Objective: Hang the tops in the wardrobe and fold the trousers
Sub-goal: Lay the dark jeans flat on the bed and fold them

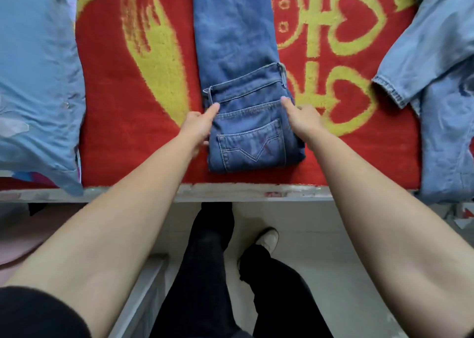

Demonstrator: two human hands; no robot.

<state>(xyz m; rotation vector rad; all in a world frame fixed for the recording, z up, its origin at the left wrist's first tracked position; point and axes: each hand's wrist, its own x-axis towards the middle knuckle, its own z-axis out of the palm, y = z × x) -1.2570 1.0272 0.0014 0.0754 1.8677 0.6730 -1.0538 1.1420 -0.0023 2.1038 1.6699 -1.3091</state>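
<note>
At frame centre, treat jeans as probably heavy, limp denim. Lift by side edges, pinched by left hand and right hand, thumbs on top.

Both forearms are bare. A black sleeve covers the left upper arm. The legs wear loose black trousers, and one foot shows a white shoe.

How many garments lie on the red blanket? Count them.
3: jeans in the middle, a light blue shirt at left, a denim top at right. Others may be hidden.
</note>
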